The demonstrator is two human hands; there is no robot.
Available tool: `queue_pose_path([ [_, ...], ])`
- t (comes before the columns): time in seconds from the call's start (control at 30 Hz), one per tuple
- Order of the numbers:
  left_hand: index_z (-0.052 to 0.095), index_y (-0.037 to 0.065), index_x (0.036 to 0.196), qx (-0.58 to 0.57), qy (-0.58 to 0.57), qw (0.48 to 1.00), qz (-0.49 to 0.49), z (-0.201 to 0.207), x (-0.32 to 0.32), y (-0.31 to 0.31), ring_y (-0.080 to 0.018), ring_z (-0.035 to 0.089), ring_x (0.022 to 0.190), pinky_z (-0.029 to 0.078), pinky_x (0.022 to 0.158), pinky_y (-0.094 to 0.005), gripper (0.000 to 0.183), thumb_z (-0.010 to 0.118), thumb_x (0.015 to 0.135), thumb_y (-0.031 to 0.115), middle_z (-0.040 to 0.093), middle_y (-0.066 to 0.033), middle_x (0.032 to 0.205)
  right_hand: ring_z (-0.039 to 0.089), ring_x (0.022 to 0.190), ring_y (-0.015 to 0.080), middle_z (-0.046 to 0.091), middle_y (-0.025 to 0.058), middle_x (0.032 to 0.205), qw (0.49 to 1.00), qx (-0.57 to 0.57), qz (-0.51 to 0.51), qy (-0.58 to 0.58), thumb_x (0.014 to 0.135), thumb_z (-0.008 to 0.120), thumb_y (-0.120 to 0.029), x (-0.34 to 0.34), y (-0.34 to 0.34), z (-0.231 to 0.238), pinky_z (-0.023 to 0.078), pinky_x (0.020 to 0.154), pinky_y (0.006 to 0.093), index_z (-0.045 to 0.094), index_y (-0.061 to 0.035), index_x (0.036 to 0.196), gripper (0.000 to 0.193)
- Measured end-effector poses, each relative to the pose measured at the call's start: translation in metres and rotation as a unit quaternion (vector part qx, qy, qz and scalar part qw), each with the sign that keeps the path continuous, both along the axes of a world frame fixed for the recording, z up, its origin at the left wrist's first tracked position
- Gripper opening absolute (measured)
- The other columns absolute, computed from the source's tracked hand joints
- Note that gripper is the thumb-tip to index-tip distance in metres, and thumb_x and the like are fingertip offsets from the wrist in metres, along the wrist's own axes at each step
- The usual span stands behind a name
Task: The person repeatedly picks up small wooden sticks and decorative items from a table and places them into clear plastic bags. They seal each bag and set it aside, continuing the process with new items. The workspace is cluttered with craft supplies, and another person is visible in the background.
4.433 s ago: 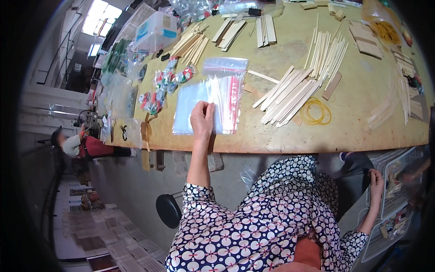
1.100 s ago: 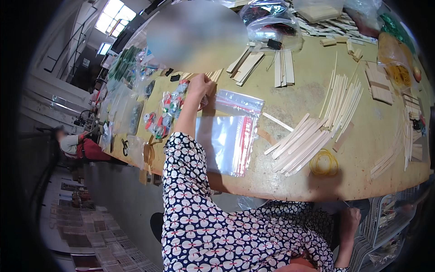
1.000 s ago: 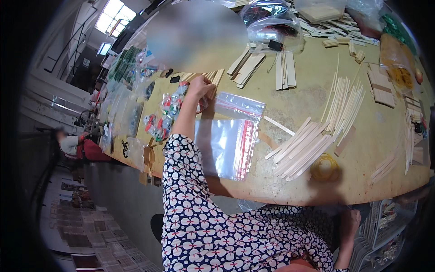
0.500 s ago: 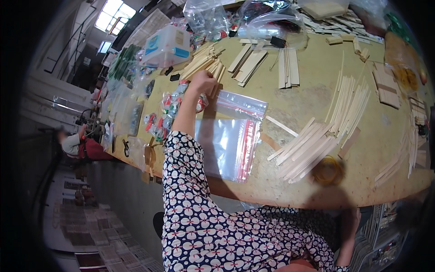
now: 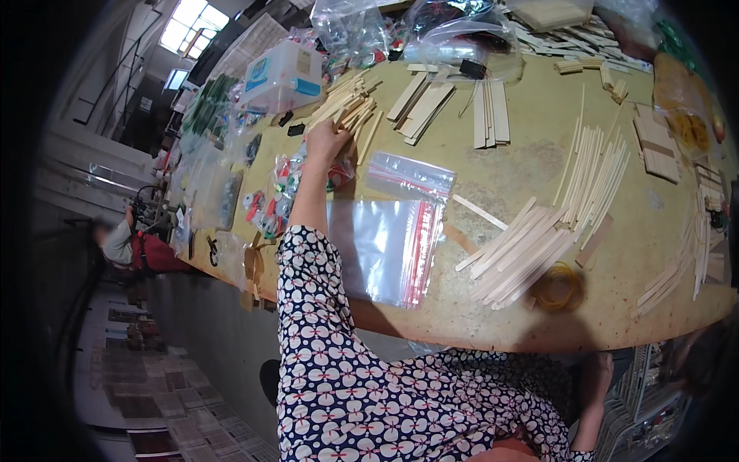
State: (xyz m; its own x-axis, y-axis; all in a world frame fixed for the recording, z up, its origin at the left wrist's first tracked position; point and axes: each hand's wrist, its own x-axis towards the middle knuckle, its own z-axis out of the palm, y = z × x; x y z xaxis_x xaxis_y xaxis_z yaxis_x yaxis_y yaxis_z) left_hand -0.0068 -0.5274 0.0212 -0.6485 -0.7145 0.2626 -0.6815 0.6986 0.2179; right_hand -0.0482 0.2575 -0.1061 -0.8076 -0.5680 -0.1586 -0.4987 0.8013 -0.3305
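My left hand reaches across the table to a loose pile of short wooden sticks. Its fingers are curled and closed at the near end of the pile, on sticks they partly cover. One wooden stick lies apart, just right of that hand. Beside my wrist is a heap of small red, green and grey parts in clear bags. Clear zip bags with red-striped edges lie flat to the right of my left forearm. My right hand is low, by the table's front edge, its fingers too dark to read.
Long flat wooden sticks fan out at the right, near a coil of yellow bands. Thin wooden strips lie farther back. A clear plastic box stands at the far left. Another person is beyond the table's left end.
My left hand has shifted a little left along the near end of the stick pile. A stick lies uncovered where the hand was. My right hand has not visibly moved.
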Motion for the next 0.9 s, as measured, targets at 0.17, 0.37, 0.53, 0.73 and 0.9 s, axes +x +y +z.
queue_pose_path([
  [0.17,0.070,-0.001,0.093,0.059,-0.004,0.998,-0.015,-0.017,0.010,-0.020,-0.0348,0.069,0.083,0.053,0.074,-0.0423,0.039,0.075,0.073,0.032,0.070,-0.0214,0.086,0.057,0.100,0.0391,0.061,0.0176,0.105,1.000,0.004,0.012,-0.003,0.086,0.057,-0.002,-0.001,0.005,-0.004,0.044,0.086,0.0501,0.061,-0.0032,0.114,0.028],
  [0.37,0.067,0.002,0.087,0.153,0.102,0.983,0.004,-0.020,0.015,-0.038,-0.0132,0.060,0.066,0.048,0.060,-0.0306,0.024,0.072,0.076,0.023,0.065,-0.0041,0.074,0.057,0.107,0.0394,0.062,0.0183,0.112,1.000,-0.006,-0.014,-0.018,0.086,0.058,-0.003,0.000,0.006,-0.009,0.044,0.088,0.0503,0.061,-0.0032,0.117,0.031],
  [0.53,0.066,0.003,0.092,0.330,0.117,0.936,-0.018,0.005,0.022,-0.027,-0.0111,0.057,0.068,0.046,0.062,-0.0286,0.024,0.073,0.079,0.022,0.064,-0.0033,0.077,0.056,0.114,0.0392,0.062,0.0177,0.119,1.000,0.007,0.001,-0.019,0.086,0.057,-0.003,-0.006,-0.003,0.005,0.044,0.091,0.0503,0.062,-0.0033,0.118,0.033],
  [0.73,0.067,-0.002,0.097,0.130,-0.005,0.986,-0.105,-0.032,-0.004,-0.028,-0.0267,0.068,0.077,0.052,0.071,-0.0380,0.065,0.081,0.071,0.055,0.070,-0.0181,0.086,0.055,0.117,0.0397,0.063,0.0180,0.120,0.999,-0.017,0.047,0.003,0.083,0.058,-0.003,-0.008,-0.007,0.015,0.045,0.093,0.0494,0.064,-0.0024,0.117,0.035],
  [0.9,0.066,-0.005,0.093,0.206,-0.088,0.972,-0.065,-0.005,-0.024,-0.001,-0.0311,0.070,0.081,0.053,0.071,-0.0408,0.053,0.077,0.075,0.044,0.071,-0.0213,0.087,0.057,0.107,0.0402,0.064,0.0192,0.107,0.999,-0.024,0.021,0.027,0.081,0.057,-0.002,-0.001,-0.002,0.008,0.046,0.089,0.0479,0.065,-0.0013,0.107,0.027],
])
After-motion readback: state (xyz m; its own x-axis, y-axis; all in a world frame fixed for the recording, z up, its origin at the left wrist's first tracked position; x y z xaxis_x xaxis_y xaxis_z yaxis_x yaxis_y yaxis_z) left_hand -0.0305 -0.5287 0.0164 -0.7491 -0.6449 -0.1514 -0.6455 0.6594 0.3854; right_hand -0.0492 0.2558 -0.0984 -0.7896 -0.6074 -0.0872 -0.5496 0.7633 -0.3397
